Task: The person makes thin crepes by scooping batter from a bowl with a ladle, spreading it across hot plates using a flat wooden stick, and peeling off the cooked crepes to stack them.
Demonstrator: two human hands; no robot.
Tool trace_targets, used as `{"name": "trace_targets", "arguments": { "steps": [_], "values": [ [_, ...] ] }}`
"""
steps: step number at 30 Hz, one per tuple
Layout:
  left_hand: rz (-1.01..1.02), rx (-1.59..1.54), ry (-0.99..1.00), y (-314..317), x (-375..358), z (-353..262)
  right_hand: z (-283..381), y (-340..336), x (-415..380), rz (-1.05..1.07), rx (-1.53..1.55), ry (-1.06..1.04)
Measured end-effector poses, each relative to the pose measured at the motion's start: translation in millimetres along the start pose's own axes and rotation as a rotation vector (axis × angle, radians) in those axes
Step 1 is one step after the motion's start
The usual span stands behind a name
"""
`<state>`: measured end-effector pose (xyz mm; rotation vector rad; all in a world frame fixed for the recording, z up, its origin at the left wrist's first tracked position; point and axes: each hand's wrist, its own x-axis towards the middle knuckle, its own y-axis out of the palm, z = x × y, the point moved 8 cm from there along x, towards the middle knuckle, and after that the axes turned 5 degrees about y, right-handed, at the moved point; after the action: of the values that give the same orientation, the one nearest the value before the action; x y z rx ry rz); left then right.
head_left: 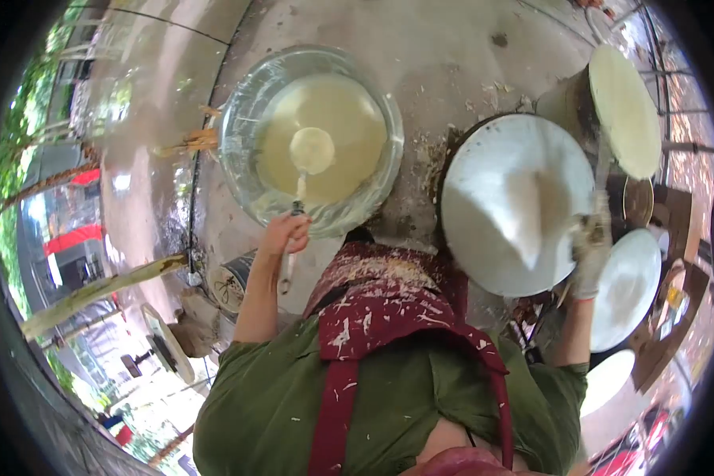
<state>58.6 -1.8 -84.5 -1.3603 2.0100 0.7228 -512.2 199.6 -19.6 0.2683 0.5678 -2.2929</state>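
Observation:
My left hand (285, 234) is closed around the handle of a ladle (312, 151). The ladle's round bowl is over the pale yellow liquid (349, 115) in a wide metal basin (393, 127). My right hand (591, 254), in a stained light glove, is slightly blurred at the right edge of a large round whitish surface (492, 190). Its fingers are wrapped round a pale handle (603, 170) that runs up to a round, pale yellow disc (628, 111). The disc stands tilted beside a dark pot (567, 103).
Round pale discs (627, 289) lie at the right, near brown boards (674, 325). A wooden pole (107, 293) juts in from the left. Sticks of wood (198, 141) lie beside the basin. A round-topped object (166, 345) stands at the lower left.

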Motion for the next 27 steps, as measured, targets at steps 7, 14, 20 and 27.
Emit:
{"name": "trace_targets", "arguments": {
  "steps": [7, 14, 20, 27],
  "values": [
    [0.291, 1.68, 0.497, -66.9, 114.7, 12.3, -65.5, 279.4, -215.9, 0.504, 0.226, 0.877],
    [0.305, 1.734, 0.776, -96.7, 191.3, 42.0, -56.3, 397.2, -207.0, 0.493, 0.126, 1.044],
    [0.408, 1.113, -0.047, -138.3, 169.7, 100.6, -57.0, 412.5, -262.4, 0.596, -0.111, 1.139],
    [0.697, -0.356, -0.528, -95.1, 79.8, 199.3, -59.9, 376.1, -338.7, 0.719, 0.035, 0.983]
  ]
}}
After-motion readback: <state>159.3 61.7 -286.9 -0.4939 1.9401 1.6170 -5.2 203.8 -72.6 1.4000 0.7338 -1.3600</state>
